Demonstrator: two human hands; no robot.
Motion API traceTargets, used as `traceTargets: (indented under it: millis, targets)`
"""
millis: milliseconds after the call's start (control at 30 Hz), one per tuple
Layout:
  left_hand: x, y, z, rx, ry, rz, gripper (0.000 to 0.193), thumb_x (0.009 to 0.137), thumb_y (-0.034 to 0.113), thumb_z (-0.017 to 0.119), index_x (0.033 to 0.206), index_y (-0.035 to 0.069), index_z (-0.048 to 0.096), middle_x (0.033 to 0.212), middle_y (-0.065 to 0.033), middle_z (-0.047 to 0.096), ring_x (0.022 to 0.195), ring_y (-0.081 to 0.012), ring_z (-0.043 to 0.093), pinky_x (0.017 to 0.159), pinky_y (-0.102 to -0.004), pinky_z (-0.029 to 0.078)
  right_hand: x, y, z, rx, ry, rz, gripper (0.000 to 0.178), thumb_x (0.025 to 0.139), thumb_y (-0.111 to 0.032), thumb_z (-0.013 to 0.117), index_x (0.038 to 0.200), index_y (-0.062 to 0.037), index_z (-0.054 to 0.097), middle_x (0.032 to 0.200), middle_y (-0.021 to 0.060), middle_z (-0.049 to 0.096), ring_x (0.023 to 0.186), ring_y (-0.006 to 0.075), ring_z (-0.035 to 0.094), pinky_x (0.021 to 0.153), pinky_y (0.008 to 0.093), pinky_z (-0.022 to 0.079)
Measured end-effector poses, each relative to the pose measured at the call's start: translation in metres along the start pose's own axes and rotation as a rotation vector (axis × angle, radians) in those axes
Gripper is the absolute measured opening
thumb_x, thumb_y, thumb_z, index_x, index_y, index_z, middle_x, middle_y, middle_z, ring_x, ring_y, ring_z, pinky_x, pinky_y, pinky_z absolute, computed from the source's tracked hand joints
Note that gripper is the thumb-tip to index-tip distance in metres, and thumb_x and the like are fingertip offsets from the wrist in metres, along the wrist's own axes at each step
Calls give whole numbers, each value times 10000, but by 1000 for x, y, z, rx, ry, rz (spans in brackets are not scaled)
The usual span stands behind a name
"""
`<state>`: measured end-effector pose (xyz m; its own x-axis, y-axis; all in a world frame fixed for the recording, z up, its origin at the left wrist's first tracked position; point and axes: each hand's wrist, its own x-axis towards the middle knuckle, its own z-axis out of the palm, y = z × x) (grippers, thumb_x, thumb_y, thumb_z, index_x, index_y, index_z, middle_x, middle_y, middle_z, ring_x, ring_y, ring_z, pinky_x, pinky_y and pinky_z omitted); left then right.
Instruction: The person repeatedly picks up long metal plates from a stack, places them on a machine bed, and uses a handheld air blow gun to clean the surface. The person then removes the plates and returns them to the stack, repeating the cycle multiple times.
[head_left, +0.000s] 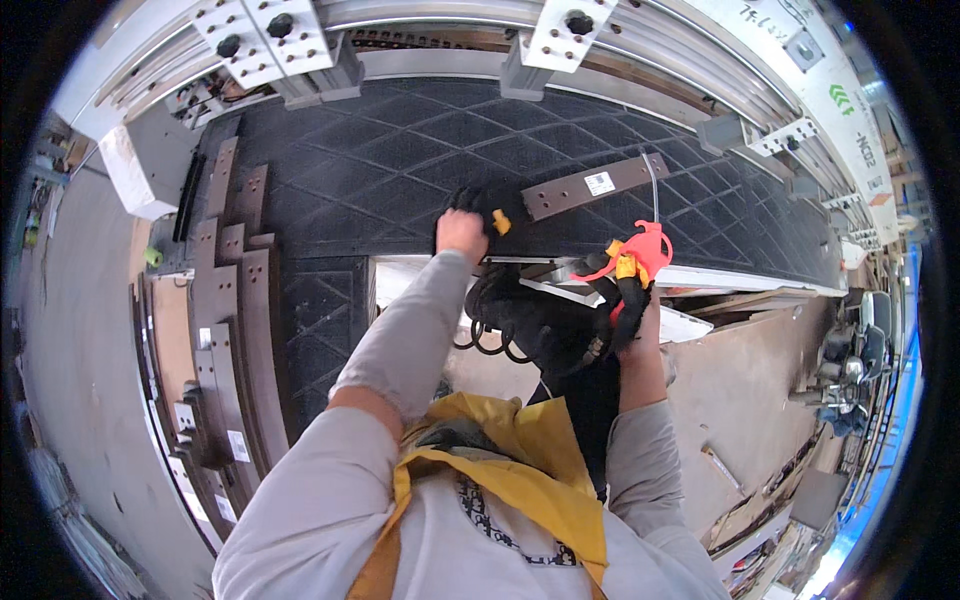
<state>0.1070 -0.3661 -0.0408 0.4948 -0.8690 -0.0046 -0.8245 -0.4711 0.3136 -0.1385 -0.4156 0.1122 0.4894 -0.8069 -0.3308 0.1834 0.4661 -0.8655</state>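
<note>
My right hand [628, 295], in a black glove with yellow fingertips, is wrapped round a red air blow gun [652, 246]. Its thin metal nozzle points away from me, its tip over the right end of a flat brown metal bar [562, 196] with drilled holes and a white label. A coiled black hose [497, 342] hangs below the bench edge, between my arms. Just left of the bar, my left hand [470, 222] is on or just over the black quilted mat [375, 130]. Its dark glove blends into the mat, so most of its fingers cannot be made out.
Several brown drilled bars [228, 290] are stacked to the left. Beyond the mat runs an aluminium rail frame [420, 12] with white bolted plates. A white block [135, 170] stands at the far left corner. Tools and parts [855, 365] crowd the right side.
</note>
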Motion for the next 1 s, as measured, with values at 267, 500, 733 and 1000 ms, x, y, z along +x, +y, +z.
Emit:
traceTargets:
  millis: [267, 500, 733, 1000]
  targets:
    - [-155, -55, -11, -490, 308, -31, 417, 609, 41, 637, 1019, 99, 586, 954, -132, 576, 890, -329, 542, 786, -410, 434, 32, 14, -3, 129, 154, 31, 234, 880, -285, 497, 973, -70, 498, 791, 82, 571, 638, 170, 553, 500, 279, 469]
    - [-61, -4, 8, -225, 61, 131, 137, 643, 84, 568, 752, 24, 626, 834, -166, 621, 844, -322, 581, 828, -391, 439, 44, 27, -25, 131, 312, -95, 220, 890, -309, 473, 985, -110, 474, 954, 96, 562, 863, 273, 572, 767, 484, 496]
    - [51, 62, 11, -184, -149, 175, 136, 715, 90, 539, 805, 21, 613, 892, -176, 612, 897, -319, 571, 807, -385, 463, 21, 31, -36, 179, 497, -80, 226, 873, -231, 496, 1026, -72, 445, 863, 127, 576, 710, 275, 597, 622, 405, 518]
    - [74, 111, 48, -150, -146, 444, 164, 714, 79, 514, 807, 4, 627, 880, -187, 612, 869, -318, 585, 768, -401, 477, -5, 36, -65, 134, 732, -244, 214, 888, -218, 453, 1049, -78, 456, 900, 110, 565, 779, 279, 592, 653, 436, 512]
